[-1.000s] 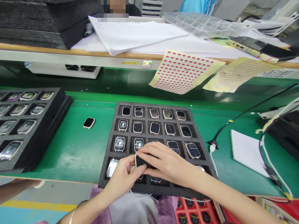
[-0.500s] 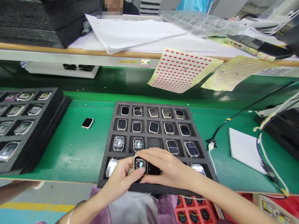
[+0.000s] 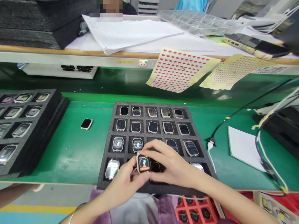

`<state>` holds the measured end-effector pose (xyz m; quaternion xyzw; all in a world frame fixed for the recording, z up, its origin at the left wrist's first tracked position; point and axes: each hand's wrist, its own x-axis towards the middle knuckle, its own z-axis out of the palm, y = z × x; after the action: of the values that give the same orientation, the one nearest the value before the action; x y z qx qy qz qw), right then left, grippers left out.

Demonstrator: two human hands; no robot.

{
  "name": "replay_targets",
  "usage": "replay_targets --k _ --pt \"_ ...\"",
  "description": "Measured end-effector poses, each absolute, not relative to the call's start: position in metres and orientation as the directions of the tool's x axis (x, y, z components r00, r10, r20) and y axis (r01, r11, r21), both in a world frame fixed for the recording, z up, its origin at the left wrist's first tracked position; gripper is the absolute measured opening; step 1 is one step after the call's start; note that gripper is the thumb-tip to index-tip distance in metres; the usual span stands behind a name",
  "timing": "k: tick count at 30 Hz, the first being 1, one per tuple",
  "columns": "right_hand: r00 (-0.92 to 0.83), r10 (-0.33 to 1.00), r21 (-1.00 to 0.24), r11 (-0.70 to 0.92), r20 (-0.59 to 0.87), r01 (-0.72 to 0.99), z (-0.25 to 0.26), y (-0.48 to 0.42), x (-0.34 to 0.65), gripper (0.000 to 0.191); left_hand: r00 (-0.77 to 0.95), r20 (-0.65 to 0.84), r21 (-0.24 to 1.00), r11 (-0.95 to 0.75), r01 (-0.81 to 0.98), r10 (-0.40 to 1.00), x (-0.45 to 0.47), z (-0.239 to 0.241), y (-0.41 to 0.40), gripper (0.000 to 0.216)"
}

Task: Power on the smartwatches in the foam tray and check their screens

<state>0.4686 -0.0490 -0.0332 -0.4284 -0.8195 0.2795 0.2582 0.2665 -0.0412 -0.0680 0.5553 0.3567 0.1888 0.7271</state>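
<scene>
Between my two hands is a smartwatch (image 3: pixel 144 162) without a strap, in a pale case, its lit screen showing an orange bar. My left hand (image 3: pixel 127 183) grips it from the left and below, thumb along the lower edge. My right hand (image 3: pixel 173 163) also holds it, fingers on the top edge and thumb at the lower right corner. Part of a white cable shows beside the watch. Beneath lies a grey foam tray (image 3: pixel 144 104) with rows of watches; two in the third row, including a lit watch (image 3: pixel 137 144), have bright screens. My right hand hides some compartments.
A loose watch (image 3: pixel 86 123) lies on the green table, left of the tray. Stacked foam trays (image 3: pixel 44 124) stand farther left. At right are a cable connector (image 3: pixel 210 144) and a white pad (image 3: pixel 244 147). A sticker sheet (image 3: pixel 179 68) hangs from the shelf.
The held watch has shifted slightly right, and an orange bar now shows on its screen. My left thumb has moved off the screen to the lower edge. My right fingers are more arched.
</scene>
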Motion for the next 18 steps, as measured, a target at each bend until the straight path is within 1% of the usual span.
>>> replay_targets --k 2,4,7,10,12,14,15,16,18 --pt "-0.464 0.869 -0.715 0.435 0.173 0.547 -0.031 -0.043 0.481 0.043 0.680 -0.362 0.928 0.319 0.194 0.638 0.267 -0.068 -0.043 0.048" --pt "-0.424 0.892 -0.708 0.399 0.153 0.583 -0.034 -0.039 0.493 0.041 0.668 -0.397 0.915 0.328 0.234 0.630 0.269 -0.067 -0.044 0.044" --pt "-0.409 0.908 -0.604 0.375 0.087 0.703 -0.043 -0.038 0.506 0.040 0.664 -0.401 0.912 0.341 0.227 0.631 0.271 -0.064 -0.043 0.028" --pt "-0.405 0.912 -0.512 0.379 0.065 0.771 -0.043 -0.043 0.517 0.050 0.678 -0.393 0.913 0.350 0.208 0.621 0.271 -0.064 -0.044 0.028" --pt "-0.414 0.910 -0.447 0.382 0.028 0.809 -0.036 -0.048 0.527 0.044 0.683 -0.386 0.915 0.353 0.195 0.621 0.270 -0.065 -0.045 0.028" --pt "-0.432 0.900 -0.364 0.385 -0.055 0.848 -0.029 -0.053 0.540 0.032 0.691 -0.380 0.914 0.366 0.177 0.616 0.270 -0.063 -0.046 0.022" --pt "-0.434 0.896 -0.324 0.384 -0.095 0.864 -0.029 -0.056 0.546 0.029 0.693 -0.382 0.910 0.379 0.168 0.611 0.271 -0.062 -0.047 0.021" --pt "-0.429 0.896 -0.290 0.382 -0.118 0.877 -0.030 -0.057 0.553 0.029 0.699 -0.386 0.904 0.397 0.157 0.602 0.273 -0.059 -0.048 0.021" --pt "-0.413 0.906 -0.243 0.381 -0.096 0.892 -0.041 -0.059 0.564 0.032 0.718 -0.373 0.892 0.440 0.103 0.587 0.282 -0.053 -0.050 0.026"
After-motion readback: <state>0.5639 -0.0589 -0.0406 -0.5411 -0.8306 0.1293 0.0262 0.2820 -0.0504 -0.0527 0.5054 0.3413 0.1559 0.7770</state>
